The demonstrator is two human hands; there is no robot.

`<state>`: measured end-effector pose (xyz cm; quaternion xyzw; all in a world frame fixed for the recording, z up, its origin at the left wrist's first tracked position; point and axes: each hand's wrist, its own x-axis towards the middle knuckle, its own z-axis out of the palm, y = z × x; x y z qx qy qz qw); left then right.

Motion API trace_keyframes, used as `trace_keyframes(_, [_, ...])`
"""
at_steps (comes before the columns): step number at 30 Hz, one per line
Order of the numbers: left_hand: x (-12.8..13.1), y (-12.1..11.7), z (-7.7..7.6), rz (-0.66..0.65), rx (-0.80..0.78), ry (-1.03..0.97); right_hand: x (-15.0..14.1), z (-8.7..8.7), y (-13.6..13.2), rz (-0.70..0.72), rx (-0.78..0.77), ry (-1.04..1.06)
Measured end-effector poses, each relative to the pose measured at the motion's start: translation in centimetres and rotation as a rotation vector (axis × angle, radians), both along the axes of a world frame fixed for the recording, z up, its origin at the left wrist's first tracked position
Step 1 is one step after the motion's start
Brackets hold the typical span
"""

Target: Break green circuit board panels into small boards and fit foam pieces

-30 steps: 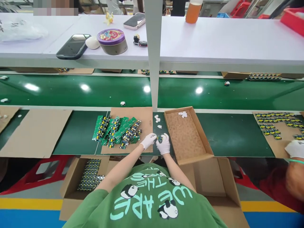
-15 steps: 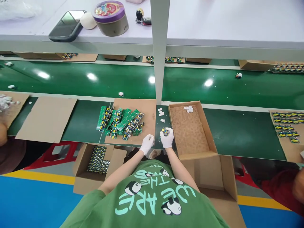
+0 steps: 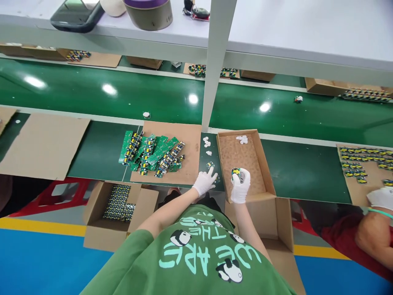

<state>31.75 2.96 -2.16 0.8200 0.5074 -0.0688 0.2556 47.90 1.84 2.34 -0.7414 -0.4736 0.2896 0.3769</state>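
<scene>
Leftmost, green circuit boards (image 3: pixel 156 149) lie in an overlapping heap on a cardboard sheet (image 3: pixel 193 143). Next, the person's gloved left hand (image 3: pixel 205 182), palm down over the desk (image 3: pixel 307 170), fingers spread moderately wide, tips at a loose module (image 3: pixel 210 165); contact cannot be told. White discs (image 3: pixel 206 142) lie beyond. Rightmost, the gloved right hand (image 3: pixel 240 186), fingers closed around a yellow-and-green module (image 3: pixel 236 172), above the shallow cardboard tray (image 3: pixel 229 149).

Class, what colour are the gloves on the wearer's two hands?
White, on both the left hand and right hand; the head view shows it best.
</scene>
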Motion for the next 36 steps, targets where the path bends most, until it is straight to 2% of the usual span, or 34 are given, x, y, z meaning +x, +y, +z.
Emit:
trace_keyframes(3, [-0.1, -0.2, -0.2, -0.061, -0.005, -0.054, -0.2, 0.7, -0.1, 0.040, -0.042, 0.006])
trace_keyframes(5, [-0.2, -0.4, -0.6, -0.092, -0.017, -0.079, -1.3, 0.8, 0.3, 0.145, -0.131, -0.043])
trace_keyframes(8, [-0.3, -0.5, -1.2, -0.107, -0.038, -0.095, -3.8, 0.5, 1.6, 0.315, -0.289, -0.176])
trace_keyframes(11, [-1.2, -0.7, -1.6, -0.102, -0.046, -0.109, -5.9, -0.3, 3.4, 0.378, -0.372, -0.267])
trace_keyframes(15, [-4.4, -1.9, -1.2, -0.057, -0.024, -0.120, -7.5, -1.3, 5.2, 0.425, -0.450, -0.354])
trace_keyframes(20, [-9.5, -4.8, 0.3, 0.113, 0.030, -0.120, -8.6, -2.0, 5.4, 0.463, -0.476, -0.437])
trace_keyframes(27, [-14.5, -9.6, 1.9, 0.526, 0.147, -0.166, -9.8, -3.4, 3.1, 0.366, -0.453, -0.493])
trace_keyframes(29, [-15.5, -10.5, 2.4, 0.760, 0.195, -0.263, -9.8, -4.1, 2.8, 0.361, -0.463, -0.490])
trace_keyframes(33, [-17.6, -11.5, 3.8, 1.417, 0.232, -0.611, -9.2, -5.2, 2.9, 0.425, -0.464, -0.493])
trace_keyframes(34, [-18.2, -11.6, 4.2, 1.514, 0.236, -0.648, -9.1, -5.4, 3.0, 0.440, -0.460, -0.499])
trace_keyframes(36, [-19.3, -11.8, 4.9, 1.624, 0.259, -0.683, -8.9, -5.6, 3.3, 0.457, -0.452, -0.518])
